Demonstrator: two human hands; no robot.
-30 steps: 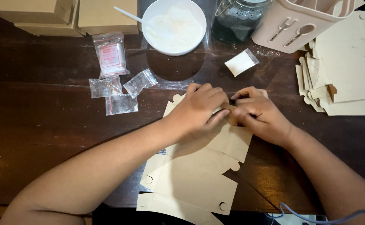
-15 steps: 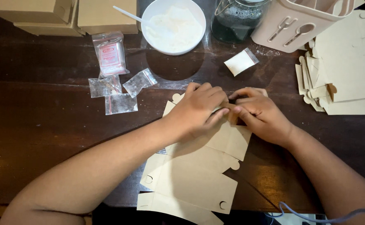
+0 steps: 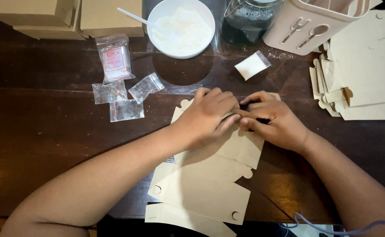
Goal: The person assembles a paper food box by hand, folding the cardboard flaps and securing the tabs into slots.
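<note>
A flat tan cardboard box blank (image 3: 205,188) lies on the dark wooden table (image 3: 38,131), running from the table's middle down to its near edge. My left hand (image 3: 207,116) presses down on the blank's upper part with its fingers curled. My right hand (image 3: 271,118) meets it from the right, fingertips pinching the blank's top flap where the two hands touch. The flap itself is mostly hidden under the fingers.
Several small clear zip bags (image 3: 120,94) lie left of the hands. Farther back stand a white bowl of powder with a spoon (image 3: 181,26), a glass jar (image 3: 249,17), a beige utensil holder (image 3: 311,22) and a small white packet (image 3: 252,65). Stacked blanks (image 3: 363,74) sit right, folded boxes (image 3: 60,17) back left.
Both hands stay on the top flap; the fingers have shifted only slightly. Nothing else has moved.
</note>
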